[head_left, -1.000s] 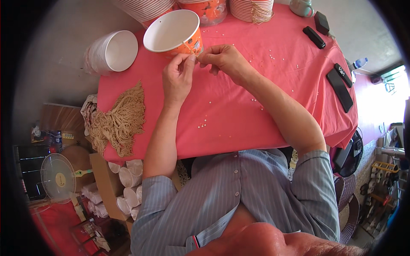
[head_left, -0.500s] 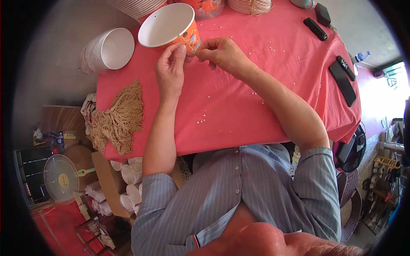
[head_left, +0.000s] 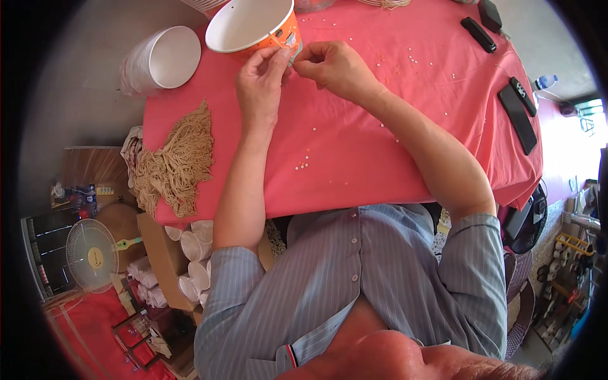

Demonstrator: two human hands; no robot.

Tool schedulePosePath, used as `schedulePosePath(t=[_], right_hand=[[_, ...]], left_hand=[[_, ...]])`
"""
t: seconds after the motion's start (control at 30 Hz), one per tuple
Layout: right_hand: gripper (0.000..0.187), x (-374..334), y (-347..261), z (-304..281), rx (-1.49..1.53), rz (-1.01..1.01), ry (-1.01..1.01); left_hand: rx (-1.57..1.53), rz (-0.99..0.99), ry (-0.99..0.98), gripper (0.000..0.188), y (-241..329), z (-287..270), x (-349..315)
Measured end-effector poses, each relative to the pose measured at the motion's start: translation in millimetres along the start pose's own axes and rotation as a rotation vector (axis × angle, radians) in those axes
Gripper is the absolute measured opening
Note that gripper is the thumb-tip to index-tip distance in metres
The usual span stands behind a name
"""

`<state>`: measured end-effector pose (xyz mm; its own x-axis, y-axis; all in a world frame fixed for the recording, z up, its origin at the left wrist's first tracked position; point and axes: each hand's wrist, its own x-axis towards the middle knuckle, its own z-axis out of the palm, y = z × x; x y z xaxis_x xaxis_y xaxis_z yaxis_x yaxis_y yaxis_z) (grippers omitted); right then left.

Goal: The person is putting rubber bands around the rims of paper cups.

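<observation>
A large paper bucket [head_left: 253, 24], white inside with an orange printed outside, lies tilted at the far side of the table, its mouth facing up and left. A thin tan cord [head_left: 275, 40] passes at its rim and runs down to my fingers. My left hand [head_left: 263, 79] pinches the cord between thumb and fingers just below the rim. Close beside it, my right hand [head_left: 335, 68] is closed in a pinch at the cord's lower end, which the fingers mostly hide. To the left lies a heap of cut tan cords [head_left: 177, 161].
Nested white buckets [head_left: 174, 58] lie on their side at the far left. Small round punched bits [head_left: 303, 166] dot the pink tablecloth [head_left: 354, 171]. Phones [head_left: 516, 120] and dark devices [head_left: 478, 35] lie along the right edge. A carton [head_left: 158, 259] of white cups stands below left.
The whole view has shifted, so the table sits higher in the picture. Both hands stay pinched together at the cord by the bucket, with only slight finger movement.
</observation>
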<state>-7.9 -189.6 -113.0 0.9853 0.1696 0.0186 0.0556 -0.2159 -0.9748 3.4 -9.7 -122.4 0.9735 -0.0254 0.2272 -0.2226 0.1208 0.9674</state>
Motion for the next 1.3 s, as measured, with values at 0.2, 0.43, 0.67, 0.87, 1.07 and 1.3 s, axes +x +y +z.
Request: schedulePosePath(t=[0.2, 0.43, 0.67, 0.87, 1.07, 1.3], right_hand=[[0.025, -3, -1, 0, -0.041, -0.029, 0.021], [0.026, -4, -2, -5, -0.019, -0.019, 0.036], [0.026, -2, 2, -5, 0.003, -0.048, 0.036], [0.026, 0, 5, -5, -0.047, -0.097, 0.065], [0.025, 1, 9, -3, -0.052, -0.126, 0.108], [0.022, 3, 12, -8, -0.036, -0.119, 0.083]], left_hand=[[-0.022, -0.059, -0.05, 0.019, -11, -11, -1], [-0.127, -0.085, -0.069, 0.018, -7, -9, -2], [-0.023, 0.0, -0.049, 0.016, -1, -6, -5], [0.013, 0.003, -0.067, 0.015, -1, -11, -2], [0.054, -0.082, -0.09, 0.017, -2, -16, -2], [0.201, -0.168, -0.125, 0.015, 0, -9, -4]])
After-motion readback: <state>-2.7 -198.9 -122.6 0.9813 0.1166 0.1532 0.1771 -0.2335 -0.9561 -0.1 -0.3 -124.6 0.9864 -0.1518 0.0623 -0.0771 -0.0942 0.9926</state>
